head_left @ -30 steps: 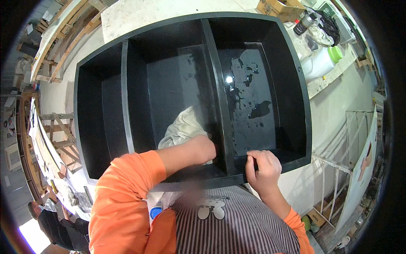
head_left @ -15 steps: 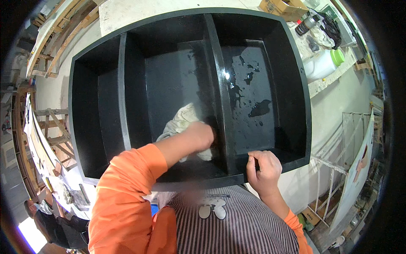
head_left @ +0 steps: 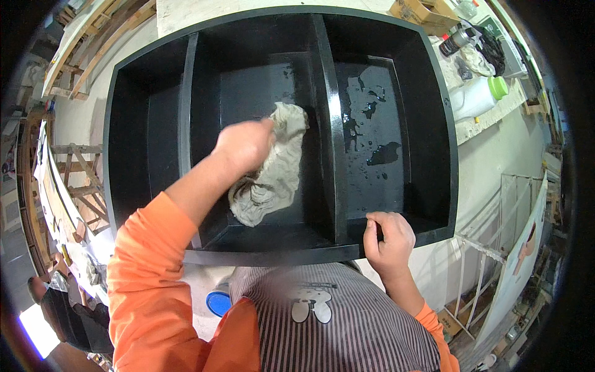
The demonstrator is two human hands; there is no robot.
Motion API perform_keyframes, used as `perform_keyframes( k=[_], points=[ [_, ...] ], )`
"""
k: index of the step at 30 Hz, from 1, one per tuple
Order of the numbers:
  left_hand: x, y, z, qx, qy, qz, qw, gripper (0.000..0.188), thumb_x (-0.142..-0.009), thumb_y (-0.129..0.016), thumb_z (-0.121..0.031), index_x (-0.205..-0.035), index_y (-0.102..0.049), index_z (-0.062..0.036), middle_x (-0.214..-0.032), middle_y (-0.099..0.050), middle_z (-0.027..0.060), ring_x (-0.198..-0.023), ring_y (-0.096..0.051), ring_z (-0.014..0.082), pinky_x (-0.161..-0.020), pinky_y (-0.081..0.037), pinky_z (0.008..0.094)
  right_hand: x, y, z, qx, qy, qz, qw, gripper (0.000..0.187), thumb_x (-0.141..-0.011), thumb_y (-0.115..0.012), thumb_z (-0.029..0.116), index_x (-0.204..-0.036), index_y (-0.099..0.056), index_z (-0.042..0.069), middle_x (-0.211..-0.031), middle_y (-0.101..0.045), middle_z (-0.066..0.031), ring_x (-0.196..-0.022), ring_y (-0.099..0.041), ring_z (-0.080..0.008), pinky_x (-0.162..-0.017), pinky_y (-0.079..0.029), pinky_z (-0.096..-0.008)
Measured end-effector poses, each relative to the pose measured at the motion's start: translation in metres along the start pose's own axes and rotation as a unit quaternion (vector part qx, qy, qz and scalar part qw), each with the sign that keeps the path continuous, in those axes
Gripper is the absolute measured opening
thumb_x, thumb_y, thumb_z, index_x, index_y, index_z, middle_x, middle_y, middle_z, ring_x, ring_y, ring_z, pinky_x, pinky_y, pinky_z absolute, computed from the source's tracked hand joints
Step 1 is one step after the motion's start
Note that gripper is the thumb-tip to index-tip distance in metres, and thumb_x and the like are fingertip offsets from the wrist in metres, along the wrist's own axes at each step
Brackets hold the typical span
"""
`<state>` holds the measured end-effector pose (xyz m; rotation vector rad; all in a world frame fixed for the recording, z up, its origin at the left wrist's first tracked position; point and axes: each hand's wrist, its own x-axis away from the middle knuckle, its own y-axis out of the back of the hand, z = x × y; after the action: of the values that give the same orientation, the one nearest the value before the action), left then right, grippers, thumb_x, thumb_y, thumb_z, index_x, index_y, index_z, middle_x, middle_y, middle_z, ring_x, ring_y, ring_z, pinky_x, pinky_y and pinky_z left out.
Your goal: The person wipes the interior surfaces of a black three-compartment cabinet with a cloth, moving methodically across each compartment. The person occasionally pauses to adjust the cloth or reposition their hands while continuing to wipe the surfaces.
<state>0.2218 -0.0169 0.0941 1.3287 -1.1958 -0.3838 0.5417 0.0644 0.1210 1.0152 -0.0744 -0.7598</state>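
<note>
A large black open box [head_left: 279, 254] with three compartments is spread out before me, split by two dividers. My left hand [head_left: 245, 146] reaches into the middle compartment, its fingers closed on a crumpled off-white rag [head_left: 279, 177]. The rag trails along the compartment's floor; my fingertips are partly hidden against it. At the near edge of the right compartment, my right hand [head_left: 390, 242] curls over the box's rim, thumb and forefinger bent. Wet puddles [head_left: 384, 153] and drops shine on the right compartment's floor, and a few spots mark the far part of the middle one.
On the pale surface at the right are a white jug with a green cap [head_left: 477, 96], a dark spray can [head_left: 457, 40] and a cardboard box [head_left: 424, 15]. A metal rack [head_left: 489, 248] stands lower right. A blue lid [head_left: 218, 303] lies below. Another person [head_left: 71, 316] is at lower left.
My left hand has moved away from me and to the left, drawing the rag out lengthwise over the middle floor. The right hand stays at the near rim.
</note>
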Motion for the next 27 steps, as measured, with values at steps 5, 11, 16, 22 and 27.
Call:
perform_keyframes(
  k=[5,11,16,22,27],
  points=[
    [0.023,-0.026,-0.027,0.097,-0.059,-0.031,0.993,0.032,-0.092,-0.062,-0.031,-0.11,-0.058,-0.0054,-0.097,-0.07,0.0191,-0.095,-0.067,0.0368,-0.083,-0.053,0.048,-0.001,-0.001,0.001,-0.001,0.001,0.002,1.0,0.01,-0.076,-0.068,0.004,-0.086,-0.067,0.005,-0.073,-0.065,-0.0111,-0.063,-0.062,-0.0287,-0.059,-0.049,-0.0377],
    [-0.025,-0.062,-0.027,0.131,0.0,-0.082,0.988,0.027,-0.088,-0.067,-0.025,-0.109,-0.062,-0.0097,-0.107,-0.063,0.0173,-0.105,-0.063,0.0338,-0.087,-0.053,0.0448,-0.002,0.0,0.001,0.016,0.008,0.011,1.0,0.009,-0.077,-0.067,0.004,-0.085,-0.066,0.005,-0.072,-0.065,-0.0111,-0.063,-0.062,-0.0292,-0.059,-0.049,-0.0373],
    [0.004,-0.054,-0.015,0.104,-0.106,-0.069,0.986,0.017,-0.085,-0.063,-0.019,-0.096,-0.063,-0.0066,-0.103,-0.062,0.016,-0.095,-0.064,0.0363,-0.083,-0.054,0.0476,-0.001,0.001,0.001,0.009,0.011,0.008,1.0,0.008,-0.077,-0.067,0.003,-0.085,-0.066,0.005,-0.072,-0.065,-0.0105,-0.062,-0.061,-0.0275,-0.058,-0.048,-0.0364],
    [0.075,-0.053,-0.03,0.046,-0.261,0.165,0.95,0.015,-0.085,-0.06,-0.018,-0.093,-0.062,-0.0053,-0.098,-0.06,0.017,-0.091,-0.065,0.0367,-0.078,-0.055,0.0478,-0.002,0.0,0.001,0.001,0.01,0.004,1.0,0.01,-0.076,-0.068,0.003,-0.085,-0.066,0.005,-0.071,-0.064,-0.0095,-0.06,-0.059,-0.0259,-0.057,-0.047,-0.0352],
    [0.078,-0.055,-0.04,0.121,-0.212,0.084,0.966,0.021,-0.087,-0.053,-0.012,-0.1,-0.062,0.0015,-0.095,-0.066,0.0189,-0.092,-0.066,0.0399,-0.077,-0.055,0.049,-0.003,0.001,0.002,-0.003,0.013,0.004,1.0,0.01,-0.076,-0.068,0.002,-0.085,-0.066,0.005,-0.071,-0.064,-0.0095,-0.06,-0.059,-0.0264,-0.057,-0.047,-0.0356]
  ],
)
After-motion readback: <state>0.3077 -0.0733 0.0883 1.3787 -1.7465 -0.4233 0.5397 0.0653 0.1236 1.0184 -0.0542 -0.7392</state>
